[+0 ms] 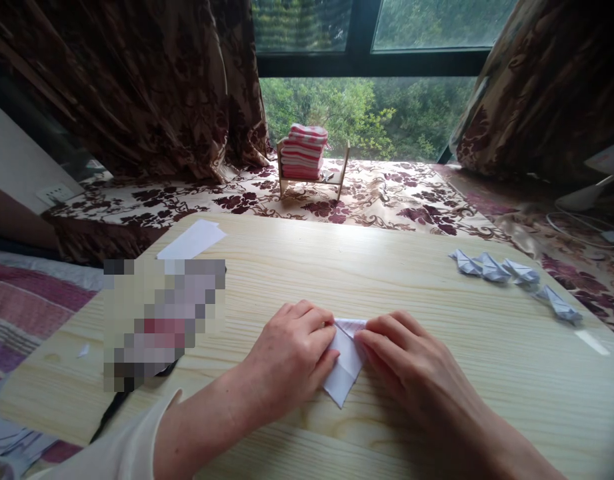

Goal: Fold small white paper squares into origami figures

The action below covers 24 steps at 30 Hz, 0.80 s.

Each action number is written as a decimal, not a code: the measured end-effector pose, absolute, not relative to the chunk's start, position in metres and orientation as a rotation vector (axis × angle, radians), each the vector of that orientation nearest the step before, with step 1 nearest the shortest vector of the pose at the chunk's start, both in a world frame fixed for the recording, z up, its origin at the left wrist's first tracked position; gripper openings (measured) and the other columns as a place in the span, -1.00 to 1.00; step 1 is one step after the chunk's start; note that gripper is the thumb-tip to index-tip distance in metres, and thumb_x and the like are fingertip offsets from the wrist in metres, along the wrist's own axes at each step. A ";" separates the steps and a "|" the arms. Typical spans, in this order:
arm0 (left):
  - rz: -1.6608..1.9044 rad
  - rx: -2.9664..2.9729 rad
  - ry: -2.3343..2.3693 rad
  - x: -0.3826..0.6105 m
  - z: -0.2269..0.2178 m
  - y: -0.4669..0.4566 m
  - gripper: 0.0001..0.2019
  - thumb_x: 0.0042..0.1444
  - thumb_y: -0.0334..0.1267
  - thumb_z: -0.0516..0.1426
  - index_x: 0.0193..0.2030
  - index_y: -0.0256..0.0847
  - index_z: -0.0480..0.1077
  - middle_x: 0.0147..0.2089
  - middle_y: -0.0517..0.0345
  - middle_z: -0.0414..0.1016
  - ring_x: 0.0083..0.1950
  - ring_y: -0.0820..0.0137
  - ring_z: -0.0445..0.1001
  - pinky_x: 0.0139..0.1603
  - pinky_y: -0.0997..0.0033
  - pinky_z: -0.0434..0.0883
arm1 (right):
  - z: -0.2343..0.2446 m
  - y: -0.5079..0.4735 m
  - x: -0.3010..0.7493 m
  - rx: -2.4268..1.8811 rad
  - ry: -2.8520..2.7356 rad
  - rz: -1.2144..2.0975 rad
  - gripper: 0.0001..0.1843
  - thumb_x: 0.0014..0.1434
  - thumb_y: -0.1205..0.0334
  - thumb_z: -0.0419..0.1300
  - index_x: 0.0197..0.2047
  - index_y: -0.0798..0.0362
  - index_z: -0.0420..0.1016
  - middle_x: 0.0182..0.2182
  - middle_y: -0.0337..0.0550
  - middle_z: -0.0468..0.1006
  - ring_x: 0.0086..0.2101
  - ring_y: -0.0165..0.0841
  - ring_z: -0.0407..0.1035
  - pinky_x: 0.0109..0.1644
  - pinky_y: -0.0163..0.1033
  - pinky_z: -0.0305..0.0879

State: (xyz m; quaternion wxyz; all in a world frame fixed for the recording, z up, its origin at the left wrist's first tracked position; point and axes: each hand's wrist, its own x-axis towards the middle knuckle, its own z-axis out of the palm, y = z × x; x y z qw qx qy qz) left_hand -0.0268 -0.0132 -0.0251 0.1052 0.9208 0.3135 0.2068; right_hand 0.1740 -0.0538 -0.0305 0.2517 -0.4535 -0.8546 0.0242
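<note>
A small sheet of white paper (pixel 345 370), partly folded, lies on the wooden table between my hands, its pointed end toward me. My left hand (pixel 299 343) grips its left edge, the thumb lying on the paper and the fingers curled at the upper left corner. At the upper right corner my right hand (pixel 399 353) pinches the paper with bent fingers. Creases show near the top edge. The underside of the paper and part of its sides are hidden by my fingers.
Several folded white paper pieces (pixel 494 268) sit in a row at the table's right. White paper sheets (pixel 193 240) lie at the back left. A blurred-out object (pixel 167 323) with a dark cord (pixel 111 408) is on the left. Beyond stands a small rack (pixel 343 175) with folded pink-and-white cloths (pixel 304 152).
</note>
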 end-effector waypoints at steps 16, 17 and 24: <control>0.590 2.731 0.958 -0.026 -0.021 -0.015 -0.85 0.16 -0.33 0.07 -0.22 -0.27 0.46 -0.16 0.04 0.46 -0.10 0.26 0.35 -0.09 0.19 0.36 | -0.028 -0.055 0.173 -1.244 -2.358 -0.018 -0.73 0.29 0.36 -0.04 -0.24 0.08 0.49 -0.40 -0.08 0.46 -0.36 -0.31 0.26 -0.34 -0.25 0.25; 0.590 2.731 0.959 -0.026 -0.021 -0.015 -0.85 0.16 -0.33 0.07 -0.22 -0.27 0.46 -0.16 0.04 0.47 -0.10 0.26 0.35 -0.09 0.19 0.36 | -0.027 -0.055 0.173 -1.239 -2.358 -0.023 -0.73 0.29 0.36 -0.04 -0.24 0.08 0.49 -0.40 -0.08 0.46 -0.37 -0.31 0.26 -0.34 -0.26 0.25; 0.603 2.725 0.956 -0.026 -0.023 -0.016 -0.85 0.16 -0.33 0.06 -0.22 -0.26 0.45 -0.16 0.03 0.47 -0.10 0.27 0.35 -0.07 0.20 0.35 | -0.025 -0.057 0.171 -1.253 -2.351 0.048 -0.74 0.27 0.38 -0.02 -0.29 0.09 0.50 -0.41 -0.07 0.44 -0.37 -0.31 0.23 -0.36 -0.24 0.26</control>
